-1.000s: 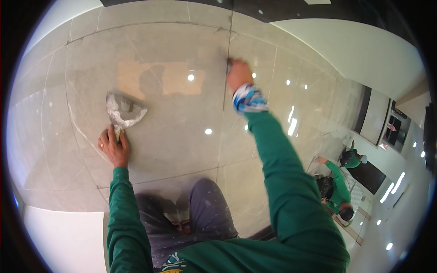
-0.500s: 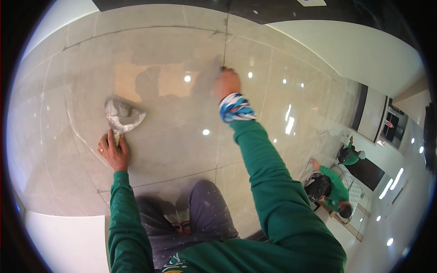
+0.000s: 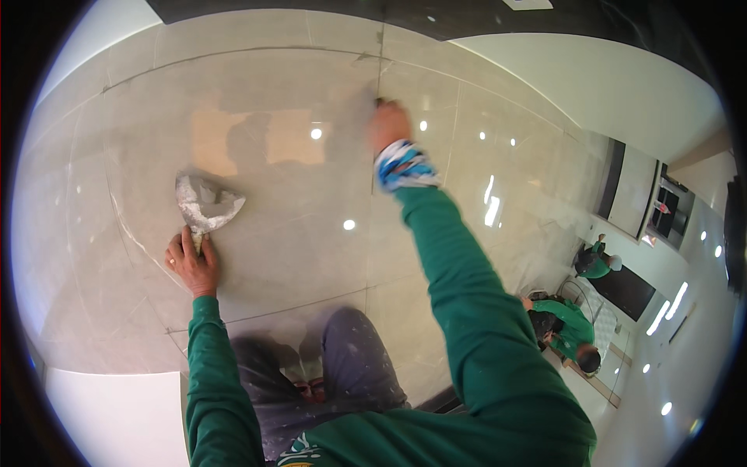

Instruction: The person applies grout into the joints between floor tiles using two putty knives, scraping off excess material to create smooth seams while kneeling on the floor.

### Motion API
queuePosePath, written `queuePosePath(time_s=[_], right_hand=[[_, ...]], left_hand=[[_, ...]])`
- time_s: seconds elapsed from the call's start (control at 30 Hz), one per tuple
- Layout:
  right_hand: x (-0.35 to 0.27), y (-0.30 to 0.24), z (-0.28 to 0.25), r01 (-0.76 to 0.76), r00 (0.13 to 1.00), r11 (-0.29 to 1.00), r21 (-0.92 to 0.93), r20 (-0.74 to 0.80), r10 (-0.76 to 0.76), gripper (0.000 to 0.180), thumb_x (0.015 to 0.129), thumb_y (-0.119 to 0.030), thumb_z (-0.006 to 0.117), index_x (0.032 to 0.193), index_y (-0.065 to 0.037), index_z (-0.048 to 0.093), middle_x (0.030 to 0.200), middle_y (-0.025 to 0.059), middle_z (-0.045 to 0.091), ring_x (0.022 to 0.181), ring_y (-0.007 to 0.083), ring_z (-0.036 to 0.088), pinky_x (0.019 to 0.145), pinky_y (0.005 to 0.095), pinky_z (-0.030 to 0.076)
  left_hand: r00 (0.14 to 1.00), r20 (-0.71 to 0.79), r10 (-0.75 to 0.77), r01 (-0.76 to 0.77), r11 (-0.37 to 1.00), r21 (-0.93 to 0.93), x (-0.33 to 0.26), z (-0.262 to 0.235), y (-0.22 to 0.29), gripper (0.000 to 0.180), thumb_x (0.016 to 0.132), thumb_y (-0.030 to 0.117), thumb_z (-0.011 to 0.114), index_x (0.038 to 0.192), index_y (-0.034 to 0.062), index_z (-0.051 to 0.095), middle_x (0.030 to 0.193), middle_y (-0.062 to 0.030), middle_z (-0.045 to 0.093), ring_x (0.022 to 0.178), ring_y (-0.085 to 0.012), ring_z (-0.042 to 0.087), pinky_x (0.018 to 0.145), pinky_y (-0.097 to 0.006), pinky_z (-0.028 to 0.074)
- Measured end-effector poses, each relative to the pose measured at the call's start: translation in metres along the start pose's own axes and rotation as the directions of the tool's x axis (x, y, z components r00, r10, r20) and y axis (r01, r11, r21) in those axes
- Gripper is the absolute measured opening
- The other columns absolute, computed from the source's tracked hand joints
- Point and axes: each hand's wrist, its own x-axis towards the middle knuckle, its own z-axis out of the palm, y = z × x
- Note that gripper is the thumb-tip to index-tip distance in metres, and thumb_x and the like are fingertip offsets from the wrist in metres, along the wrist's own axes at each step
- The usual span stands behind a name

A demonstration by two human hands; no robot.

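Head view: left hand [image 3: 192, 263] flat on glossy tile floor [image 3: 257, 86], fingers closed on handle of grout-caked trowel [image 3: 204, 205], position unchanged since earlier frames. Right hand [image 3: 388, 125], fisted on small dark tool, grip detail unclear, now farther up grout joint [image 3: 380, 66] than before. Blue-white cuff [image 3: 405, 166] at wrist. Far right, two green-clad workers [image 3: 572, 327] crouch.

Both arms are in long green sleeves [image 3: 467, 311], plain knit, running up from six o'clock. At the right wrist, toward twelve o'clock, there's a blue-and-white patterned cuff [image 3: 405, 166]. Low down, grey trousers [image 3: 350, 373] speckled with pale spots, and a ring on the left hand [image 3: 191, 261].
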Motion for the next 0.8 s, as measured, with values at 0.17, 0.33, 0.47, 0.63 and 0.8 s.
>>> queuePosePath(time_s=[0.17,0.33,0.47,0.63,0.8], right_hand=[[-0.079,-0.079,-0.056,-0.065,0.991,0.824,0.563,0.135,-0.014,0.032,0.087,-0.006,0.055,0.116,0.0,0.067,0.105,0.0239,0.066,0.098,0.0428,0.063,0.09,0.0502,0.052],[-0.087,0.015,-0.051,-0.176,0.983,0.857,0.484,0.033,0.183,0.035,0.087,-0.004,0.055,0.12,-0.002,0.067,0.108,0.0227,0.068,0.101,0.0421,0.064,0.091,0.0497,0.052],[-0.041,0.043,-0.053,0.048,0.998,0.886,0.461,-0.06,-0.022,0.035,0.088,-0.002,0.056,0.121,-0.004,0.068,0.113,0.0209,0.068,0.106,0.0412,0.063,0.094,0.0477,0.052],[-0.021,0.025,-0.041,0.024,1.0,0.911,0.412,0.001,-0.027,0.04,0.079,0.0,0.06,0.117,-0.003,0.068,0.114,0.0183,0.067,0.107,0.041,0.061,0.094,0.0461,0.053],[-0.099,-0.059,-0.036,-0.102,0.995,0.875,0.473,0.056,0.086,0.045,0.081,0.0,0.058,0.126,-0.002,0.063,0.123,0.0192,0.064,0.113,0.0426,0.058,0.099,0.0474,0.051]], left_hand=[[0.999,0.007,-0.043,0.043,0.998,0.041,-0.012,0.0,-0.012,0.045,0.09,0.029,0.073,0.13,0.0106,0.065,0.117,-0.0106,0.061,0.111,-0.0326,0.055,0.1,-0.047,0.036],[1.0,0.001,-0.021,0.021,0.999,0.031,-0.008,-0.004,-0.01,0.046,0.09,0.03,0.073,0.131,0.0108,0.065,0.116,-0.0106,0.061,0.11,-0.0325,0.055,0.1,-0.047,0.036],[1.0,-0.001,-0.024,0.024,1.0,0.017,-0.006,-0.003,-0.007,0.045,0.09,0.03,0.073,0.13,0.0108,0.066,0.116,-0.0107,0.061,0.11,-0.0326,0.055,0.1,-0.047,0.036],[1.0,0.002,-0.026,0.026,1.0,0.016,-0.005,-0.001,-0.008,0.044,0.09,0.03,0.072,0.13,0.0106,0.066,0.116,-0.011,0.061,0.111,-0.0327,0.055,0.1,-0.047,0.036],[1.0,0.016,-0.027,0.027,0.999,0.035,-0.007,-0.001,-0.009,0.045,0.09,0.029,0.072,0.131,0.0106,0.065,0.117,-0.0112,0.061,0.111,-0.0328,0.055,0.1,-0.047,0.036]])
